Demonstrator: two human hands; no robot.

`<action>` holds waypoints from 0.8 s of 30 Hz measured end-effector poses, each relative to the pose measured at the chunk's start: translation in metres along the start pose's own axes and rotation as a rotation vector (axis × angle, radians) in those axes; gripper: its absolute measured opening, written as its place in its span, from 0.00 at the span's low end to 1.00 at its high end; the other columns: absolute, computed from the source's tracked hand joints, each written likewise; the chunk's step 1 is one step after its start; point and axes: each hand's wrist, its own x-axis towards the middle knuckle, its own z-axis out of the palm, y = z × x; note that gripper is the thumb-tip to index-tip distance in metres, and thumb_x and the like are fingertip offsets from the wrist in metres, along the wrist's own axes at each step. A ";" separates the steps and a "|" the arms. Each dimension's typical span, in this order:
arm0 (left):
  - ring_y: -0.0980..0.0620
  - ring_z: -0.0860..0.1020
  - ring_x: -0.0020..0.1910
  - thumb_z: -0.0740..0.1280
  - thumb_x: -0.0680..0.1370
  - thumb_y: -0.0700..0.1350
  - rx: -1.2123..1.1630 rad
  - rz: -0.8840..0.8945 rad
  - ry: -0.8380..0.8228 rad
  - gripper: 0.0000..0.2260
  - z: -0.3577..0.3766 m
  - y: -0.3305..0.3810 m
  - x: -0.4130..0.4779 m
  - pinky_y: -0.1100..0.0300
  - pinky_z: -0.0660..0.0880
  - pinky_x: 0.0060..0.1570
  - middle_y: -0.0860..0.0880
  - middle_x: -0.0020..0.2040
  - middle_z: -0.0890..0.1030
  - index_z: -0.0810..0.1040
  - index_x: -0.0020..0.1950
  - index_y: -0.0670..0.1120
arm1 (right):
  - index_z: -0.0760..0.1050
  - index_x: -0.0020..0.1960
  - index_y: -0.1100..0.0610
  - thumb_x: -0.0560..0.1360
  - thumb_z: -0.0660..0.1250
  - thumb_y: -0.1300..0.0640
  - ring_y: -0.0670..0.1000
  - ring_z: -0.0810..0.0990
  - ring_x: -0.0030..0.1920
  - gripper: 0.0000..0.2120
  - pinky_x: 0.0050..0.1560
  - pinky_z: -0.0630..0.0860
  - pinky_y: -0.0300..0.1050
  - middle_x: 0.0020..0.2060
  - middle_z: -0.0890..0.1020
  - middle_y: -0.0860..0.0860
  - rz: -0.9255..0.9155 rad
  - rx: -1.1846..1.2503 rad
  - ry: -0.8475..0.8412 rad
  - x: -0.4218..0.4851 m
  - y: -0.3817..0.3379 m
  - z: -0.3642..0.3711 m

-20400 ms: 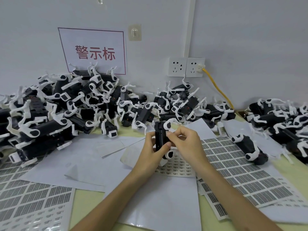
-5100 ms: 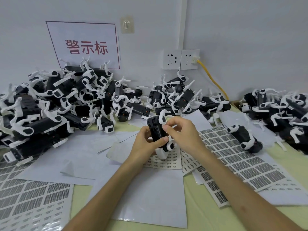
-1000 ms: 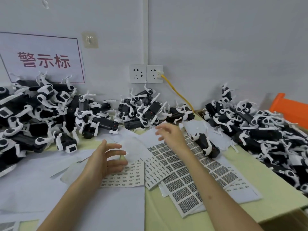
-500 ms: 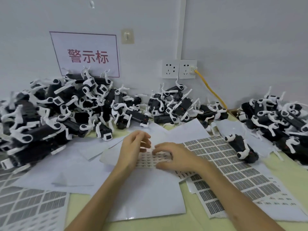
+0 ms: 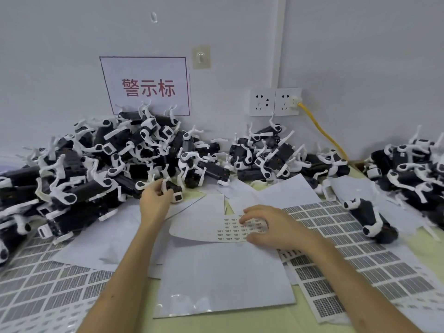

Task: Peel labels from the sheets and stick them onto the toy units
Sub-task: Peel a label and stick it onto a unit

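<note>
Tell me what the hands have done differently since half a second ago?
The left hand left the small label sheet and reached forward to the left pile, where its fingers now close on a black and white toy at the pile's edge. The right hand stayed on the label sheet, fingertips pressing the printed labels. The piles, the lone toy on the right and the other sheets look unmoved.
</note>
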 end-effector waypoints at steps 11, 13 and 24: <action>0.52 0.78 0.52 0.67 0.84 0.50 0.132 0.248 0.143 0.14 -0.002 0.007 -0.008 0.56 0.71 0.51 0.49 0.45 0.84 0.85 0.48 0.42 | 0.78 0.64 0.38 0.77 0.71 0.43 0.42 0.69 0.70 0.15 0.73 0.62 0.45 0.72 0.71 0.37 -0.002 -0.001 0.038 -0.002 -0.004 0.000; 0.52 0.80 0.50 0.66 0.84 0.49 -0.032 0.182 0.136 0.12 -0.004 0.017 -0.010 0.55 0.75 0.54 0.49 0.48 0.84 0.84 0.53 0.42 | 0.79 0.63 0.39 0.77 0.71 0.44 0.40 0.70 0.68 0.15 0.71 0.62 0.42 0.71 0.72 0.37 -0.010 0.001 0.047 -0.002 -0.004 0.001; 0.48 0.85 0.60 0.63 0.84 0.55 -1.217 -0.267 -0.383 0.17 0.004 0.055 -0.032 0.58 0.83 0.53 0.44 0.60 0.86 0.78 0.57 0.42 | 0.71 0.73 0.43 0.79 0.70 0.45 0.38 0.73 0.65 0.24 0.67 0.73 0.46 0.65 0.73 0.35 -0.157 0.179 0.435 0.001 -0.005 0.000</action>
